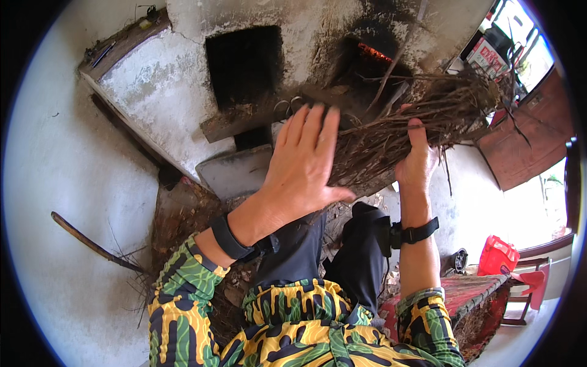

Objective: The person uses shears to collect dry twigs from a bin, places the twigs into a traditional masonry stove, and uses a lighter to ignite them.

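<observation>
My right hand (417, 160) grips a bundle of thin dry twigs (380, 142) near its middle, with the thumb laid over the stems. The bundle slants from the lower left up to the right. At its left end my left hand (305, 160) is spread, back of the hand up, fingers slightly blurred; whether the palm touches the twigs is hidden. Beyond the bundle, embers (375, 52) glow inside a sooty stove opening. Scissor-like metal loops (288, 106) show on the ledge just past my left fingertips.
A dark square opening (245, 66) sits in the whitewashed stove wall (156, 87). Below it juts a ledge (229, 126). A curved stick (96, 245) leans at the left among twigs. At the right are a red bag (497, 257), a cloth-covered surface (467, 289) and a reddish-brown panel (527, 133).
</observation>
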Available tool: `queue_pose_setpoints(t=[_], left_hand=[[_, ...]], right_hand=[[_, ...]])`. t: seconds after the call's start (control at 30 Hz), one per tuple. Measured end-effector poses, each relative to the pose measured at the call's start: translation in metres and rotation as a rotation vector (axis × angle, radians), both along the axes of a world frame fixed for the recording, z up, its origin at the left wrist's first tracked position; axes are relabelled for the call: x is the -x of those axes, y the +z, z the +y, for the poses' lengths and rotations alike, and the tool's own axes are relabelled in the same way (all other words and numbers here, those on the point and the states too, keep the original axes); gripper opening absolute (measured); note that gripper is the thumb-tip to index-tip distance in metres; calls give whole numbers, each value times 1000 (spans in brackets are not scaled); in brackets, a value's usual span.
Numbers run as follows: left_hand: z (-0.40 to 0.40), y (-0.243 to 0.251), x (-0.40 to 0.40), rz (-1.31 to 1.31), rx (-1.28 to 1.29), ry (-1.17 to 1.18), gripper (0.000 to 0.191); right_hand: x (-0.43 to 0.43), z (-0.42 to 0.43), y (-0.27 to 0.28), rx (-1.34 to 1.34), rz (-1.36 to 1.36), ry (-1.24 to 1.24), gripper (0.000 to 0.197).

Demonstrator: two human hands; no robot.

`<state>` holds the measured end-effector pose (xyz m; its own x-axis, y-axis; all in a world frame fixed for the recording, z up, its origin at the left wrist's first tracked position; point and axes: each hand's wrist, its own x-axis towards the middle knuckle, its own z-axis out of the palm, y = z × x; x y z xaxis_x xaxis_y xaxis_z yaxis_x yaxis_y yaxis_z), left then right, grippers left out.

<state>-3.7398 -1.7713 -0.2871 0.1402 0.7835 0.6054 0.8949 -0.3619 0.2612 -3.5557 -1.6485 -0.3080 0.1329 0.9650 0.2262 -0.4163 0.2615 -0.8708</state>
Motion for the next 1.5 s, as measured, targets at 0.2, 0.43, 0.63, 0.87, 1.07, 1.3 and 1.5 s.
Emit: queue_pose_setpoints(t=[0.2, 0.43, 0.63, 0.87, 1.07, 1.3, 1.5], left_hand=[[1, -58, 9, -281, 371, -123, 105], [-35, -86, 51, -514, 577, -187, 86], [-62, -87, 77, -358, 667, -96, 91], [-43, -95, 81, -445, 670, -280, 95], [3, -118, 66, -486, 794, -255, 81], [3, -136, 68, -307, 885, -231, 76], [28, -136, 86, -374, 852, -258, 73]], right_hand=[[20, -11, 7, -67, 248, 186, 18], [66, -29, -26, 167, 412, 443, 22], [100, -24, -94, 365, 348, 361, 29], [105, 6, -99, 554, 516, 533, 34], [92, 50, -123, 633, 452, 498, 32], [93, 44, -156, 599, 410, 473, 37], [102, 61, -150, 559, 421, 463, 37]])
